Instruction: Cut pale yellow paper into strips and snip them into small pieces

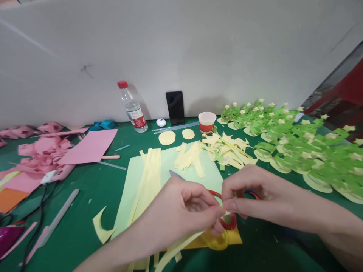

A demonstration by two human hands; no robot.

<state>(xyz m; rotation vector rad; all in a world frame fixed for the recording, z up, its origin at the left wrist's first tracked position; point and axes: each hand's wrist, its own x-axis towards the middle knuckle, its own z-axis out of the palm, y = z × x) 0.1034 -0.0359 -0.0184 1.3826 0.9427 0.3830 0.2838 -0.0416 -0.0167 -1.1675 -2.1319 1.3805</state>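
Both my hands meet low in the middle of the head view, pinching a pale yellow paper strip (181, 247) between them. My left hand (184, 209) has its fingers curled and its fingertips pressed on the strip's end; the strip trails down and left from it. My right hand (252, 194) pinches the same end with thumb and forefinger. Under the hands lie red-handled scissors (227, 223), their blade tip poking out behind my left hand, and a roll of clear tape (218, 241). Beneath is a light green sheet (133, 189) with several cut yellow strips (149, 177).
Many green paper trees with yellow stars (297, 143) fill the right of the green table (93, 189). Yellow offcuts (229, 149), two yellow discs (167, 138), a red cup (207, 121), a phone (175, 107) and a water bottle (132, 109) stand behind. Pink paper (90, 145) lies left.
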